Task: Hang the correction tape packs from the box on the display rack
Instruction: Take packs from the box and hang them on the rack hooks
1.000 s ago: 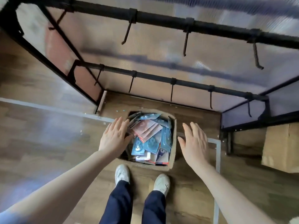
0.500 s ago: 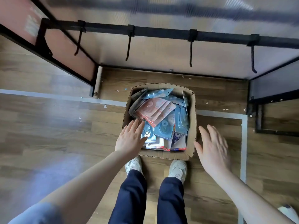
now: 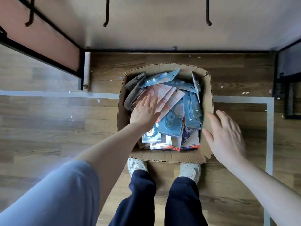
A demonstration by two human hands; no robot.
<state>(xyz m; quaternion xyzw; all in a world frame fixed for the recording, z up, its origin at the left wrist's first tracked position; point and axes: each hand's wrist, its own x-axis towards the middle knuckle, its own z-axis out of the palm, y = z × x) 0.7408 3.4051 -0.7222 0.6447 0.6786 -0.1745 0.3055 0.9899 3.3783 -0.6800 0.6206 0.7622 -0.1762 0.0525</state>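
Left hand [image 3: 145,111] flat, fingers straight, over pink correction tape packs [image 3: 164,98] inside box [image 3: 166,156]; right hand [image 3: 226,137] spread, holding nothing, just outside right wall. Packs slanted up-right; left hand nearer. Rack hooks [image 3: 106,17] beyond, bare.

wood-look floor [image 3: 48,131], grey tape line [image 3: 57,94], white shoes [image 3: 190,171], navy trousers [image 3: 182,201], scattered paper scraps [image 3: 71,117]

The wood-look floor [image 3: 48,128] carries the cardboard box [image 3: 207,101] at centre, pale tape lines [image 3: 57,94], and, probably, paper scraps [image 3: 245,92].
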